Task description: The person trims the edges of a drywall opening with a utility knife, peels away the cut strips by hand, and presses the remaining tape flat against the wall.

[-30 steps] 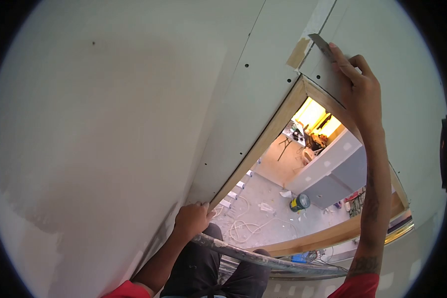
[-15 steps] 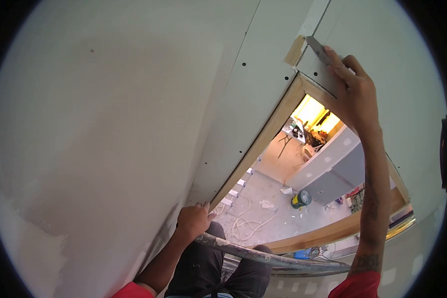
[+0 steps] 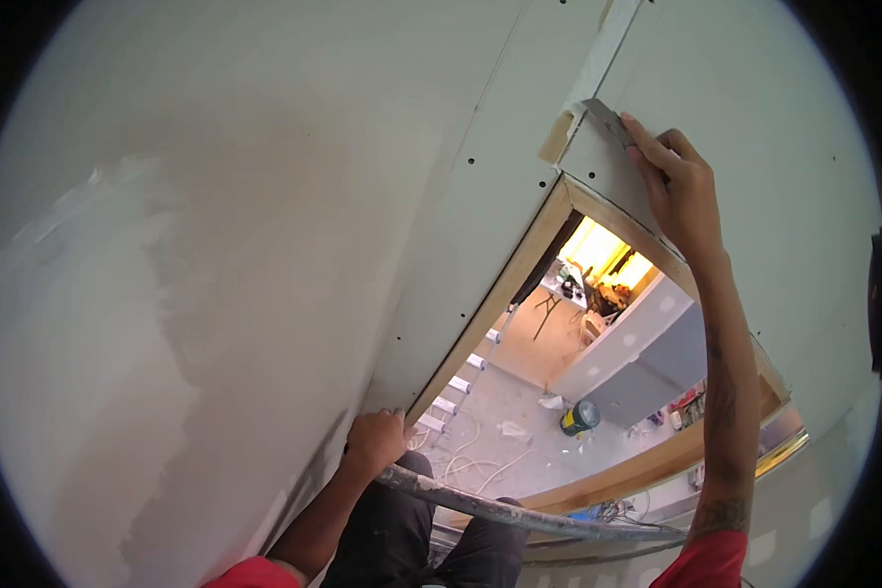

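A putty knife (image 3: 610, 122) is gripped in my right hand (image 3: 678, 181), its blade against the wallboard at a seam above the opening's upper corner. Beside the blade, a tan patch (image 3: 558, 137) shows between pale filled strips. My left hand (image 3: 376, 441) is closed around the lower end of the wooden frame (image 3: 505, 304), at the board's edge. Dark screw heads dot the board (image 3: 441, 255) along the frame.
A metal rail (image 3: 529, 512) crosses in front of my legs. Through the opening appear a dark green bucket (image 3: 579, 418), loose cables (image 3: 480, 461), a ladder (image 3: 444, 405), a grey panel (image 3: 647, 367) and a table (image 3: 564, 281) with items. Smeared plaster marks the left wall (image 3: 118, 294).
The view has shifted, so the frame and seam appear lower and further left. My right hand and the knife keep to the seam, with the blade slightly further up it. My left hand still holds the edge.
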Demonstrator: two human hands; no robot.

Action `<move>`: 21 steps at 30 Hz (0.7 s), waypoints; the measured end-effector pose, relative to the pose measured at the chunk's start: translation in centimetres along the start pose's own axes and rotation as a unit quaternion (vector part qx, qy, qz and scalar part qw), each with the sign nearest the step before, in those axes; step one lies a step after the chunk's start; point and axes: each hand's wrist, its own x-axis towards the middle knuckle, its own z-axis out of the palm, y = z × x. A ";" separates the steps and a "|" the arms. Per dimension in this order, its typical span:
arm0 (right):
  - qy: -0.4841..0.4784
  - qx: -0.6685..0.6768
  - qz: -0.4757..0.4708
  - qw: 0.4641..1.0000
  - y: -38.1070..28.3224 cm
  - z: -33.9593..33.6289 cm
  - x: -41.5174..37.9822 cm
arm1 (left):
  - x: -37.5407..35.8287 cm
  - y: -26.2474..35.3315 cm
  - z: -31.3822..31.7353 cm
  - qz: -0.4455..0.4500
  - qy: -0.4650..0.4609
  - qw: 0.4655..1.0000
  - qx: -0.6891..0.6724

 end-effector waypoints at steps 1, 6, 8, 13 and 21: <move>0.000 0.000 0.005 1.000 0.3 0.3 -0.1 | 0.0 0.0 -0.1 0.000 0.000 1.000 -0.001; 0.029 0.021 -0.012 0.999 0.4 1.8 -0.5 | 0.0 0.1 -0.3 -0.008 -0.002 1.000 -0.009; 0.028 0.002 -0.014 1.000 0.1 2.0 -0.5 | 0.0 0.0 0.0 -0.002 0.012 1.000 -0.012; 0.024 -0.042 -0.009 0.999 -0.4 2.2 -0.5 | 0.0 0.2 -0.5 -0.005 0.003 1.000 0.001; -0.011 -0.057 -0.033 0.998 -0.2 2.5 -1.1 | -0.7 0.1 -0.9 -0.002 0.033 0.999 0.001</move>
